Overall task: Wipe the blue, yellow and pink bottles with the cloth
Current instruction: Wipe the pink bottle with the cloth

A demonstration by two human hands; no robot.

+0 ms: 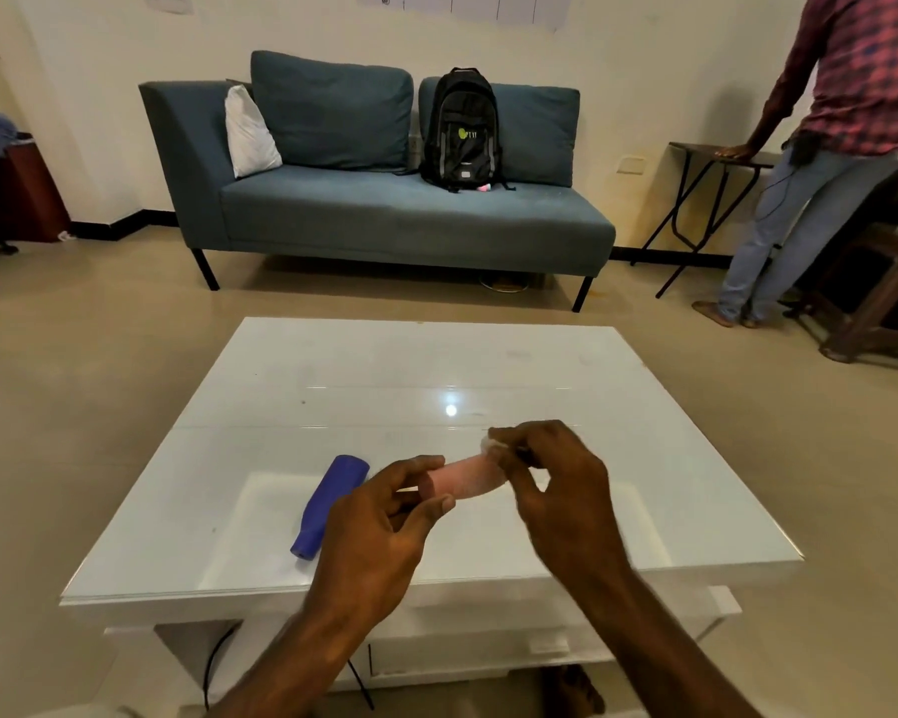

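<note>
A pink bottle (465,478) is held sideways above the white table (592,386). My left hand (379,526) grips its near end. My right hand (556,484) is closed at its far end, pinching a small white cloth (490,445) against the bottle. The blue bottle (329,505) lies on its side on the table, just left of my left hand. No yellow bottle is in view.
A blue sofa (384,209) with a black backpack (462,129) stands beyond the table. A person (841,147) stands at the right by a small folding table (716,158). A black cable (213,660) hangs under the table's front.
</note>
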